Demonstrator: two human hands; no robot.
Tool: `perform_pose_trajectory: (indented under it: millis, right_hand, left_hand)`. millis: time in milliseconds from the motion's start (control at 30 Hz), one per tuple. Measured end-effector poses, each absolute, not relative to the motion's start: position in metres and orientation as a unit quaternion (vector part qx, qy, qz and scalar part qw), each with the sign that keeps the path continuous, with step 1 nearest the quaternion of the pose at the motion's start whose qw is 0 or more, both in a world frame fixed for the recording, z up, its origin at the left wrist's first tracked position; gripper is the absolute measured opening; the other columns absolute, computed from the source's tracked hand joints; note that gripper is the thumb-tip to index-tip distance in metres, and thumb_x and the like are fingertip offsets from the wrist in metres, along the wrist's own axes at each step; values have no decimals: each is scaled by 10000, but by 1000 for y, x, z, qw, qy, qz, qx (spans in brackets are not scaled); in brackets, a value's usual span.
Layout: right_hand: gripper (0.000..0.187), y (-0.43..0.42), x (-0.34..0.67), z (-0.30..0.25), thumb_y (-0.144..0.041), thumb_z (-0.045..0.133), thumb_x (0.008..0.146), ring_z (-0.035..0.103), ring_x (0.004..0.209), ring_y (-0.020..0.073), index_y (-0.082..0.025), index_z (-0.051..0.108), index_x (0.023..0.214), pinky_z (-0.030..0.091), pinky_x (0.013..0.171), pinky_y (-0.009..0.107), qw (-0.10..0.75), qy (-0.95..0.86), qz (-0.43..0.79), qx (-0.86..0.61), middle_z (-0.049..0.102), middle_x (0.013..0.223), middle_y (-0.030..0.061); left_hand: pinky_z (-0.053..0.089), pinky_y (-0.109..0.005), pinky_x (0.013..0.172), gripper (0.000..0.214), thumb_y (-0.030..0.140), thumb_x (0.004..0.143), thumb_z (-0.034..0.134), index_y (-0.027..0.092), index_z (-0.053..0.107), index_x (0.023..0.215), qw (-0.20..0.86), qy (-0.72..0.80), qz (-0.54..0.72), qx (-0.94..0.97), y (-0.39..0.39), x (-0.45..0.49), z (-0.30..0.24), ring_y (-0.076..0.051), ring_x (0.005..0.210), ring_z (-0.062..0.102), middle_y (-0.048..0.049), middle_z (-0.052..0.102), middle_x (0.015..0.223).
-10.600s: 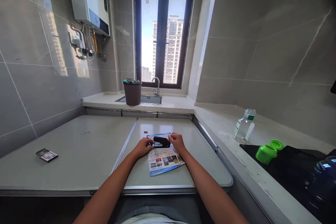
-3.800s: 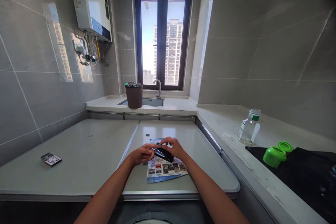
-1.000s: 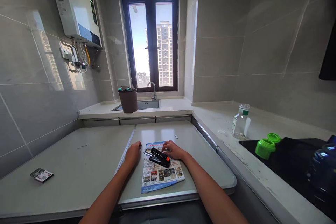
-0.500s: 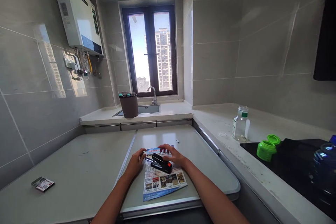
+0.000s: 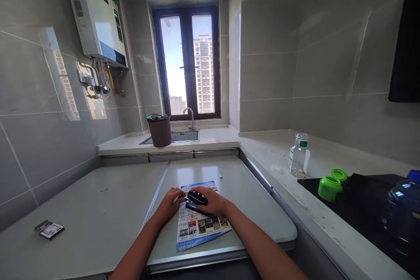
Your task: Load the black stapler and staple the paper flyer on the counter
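Note:
A black stapler [image 5: 196,198] lies on a printed colour leaflet [image 5: 200,225] on the white table [image 5: 256,210]. My right hand [image 5: 212,203] is clasped over the stapler's rear half and covers its orange end. My left hand [image 5: 170,201] rests at the leaflet's upper left edge, fingertips touching the stapler's metal front end. A small metal piece, perhaps a staple [image 5: 220,176], lies on the table beyond the leaflet.
A small card packet [image 5: 48,229] lies far left on the table. On the right counter stand a clear bottle [image 5: 297,156], a green jar with its lid [image 5: 330,183] and a black hob [image 5: 367,210]. A brown bin [image 5: 159,130] and sink tap [image 5: 189,116] are under the window.
My right hand has come down over the stapler, which lay free on the leaflet a second ago. My left hand has shifted right to the stapler's front end.

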State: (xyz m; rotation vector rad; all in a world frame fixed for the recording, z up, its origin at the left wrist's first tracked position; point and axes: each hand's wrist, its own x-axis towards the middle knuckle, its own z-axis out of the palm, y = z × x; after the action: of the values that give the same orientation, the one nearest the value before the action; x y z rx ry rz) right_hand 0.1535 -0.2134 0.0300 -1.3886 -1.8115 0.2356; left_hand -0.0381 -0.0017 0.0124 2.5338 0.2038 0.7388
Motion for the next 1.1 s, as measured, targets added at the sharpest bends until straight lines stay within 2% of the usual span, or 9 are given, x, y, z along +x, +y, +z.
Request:
perform_pose_trajectory:
  millis: [233, 400, 500, 700, 1000, 1100]
  right_hand:
    - [614, -204, 157, 22, -147, 750, 818, 718, 1264, 302, -270, 691, 1416, 511, 1154, 460, 458, -666, 44, -587, 770, 1365, 83]
    - [615, -204, 161, 19, -156, 755, 815, 699, 1305, 310, -259, 697, 1419, 493, 1186, 487, 458, -663, 53, -590, 757, 1388, 92]
    - [638, -205, 160, 18, -125, 749, 792, 706, 1287, 300, -254, 697, 1416, 508, 1171, 477, 455, -667, 66, -586, 757, 1383, 92]
    - [574, -205, 161, 17, -149, 766, 798, 725, 1232, 301, -244, 721, 1362, 525, 1130, 476, 457, -681, 64, -568, 776, 1335, 94]
    - [550, -204, 163, 16, -153, 781, 770, 736, 1182, 291, -268, 773, 1308, 536, 1098, 453, 460, -684, 65, -562, 804, 1271, 72]
    - [543, -203, 163, 17, -153, 790, 753, 741, 1153, 288, -272, 793, 1283, 541, 1076, 443, 465, -682, 66, -561, 815, 1238, 66]
  left_hand:
    - [519, -403, 984, 139, 246, 977, 690, 242, 825, 1010, 242, 71, 261, 932, -8, -40, 20, -263, 1031, 679, -87, 777, 1036]
    - [531, -397, 945, 117, 216, 890, 733, 228, 790, 992, 256, 90, 272, 923, -11, -41, 21, -256, 980, 682, -69, 774, 987]
    - [524, -377, 931, 102, 177, 851, 746, 218, 790, 934, 268, 75, 258, 925, -12, -41, 21, -239, 957, 680, -57, 778, 973]
    - [516, -347, 919, 88, 197, 862, 774, 219, 812, 938, 295, 63, 242, 922, -16, -43, 23, -218, 943, 678, -44, 781, 983]
    - [476, -292, 794, 118, 228, 846, 750, 203, 797, 951, 306, 60, 237, 920, -12, -42, 16, -183, 848, 635, -28, 746, 933]
    - [490, -300, 839, 94, 229, 865, 746, 206, 798, 940, 311, 43, 235, 920, -12, -43, 17, -193, 906, 658, -35, 754, 976]
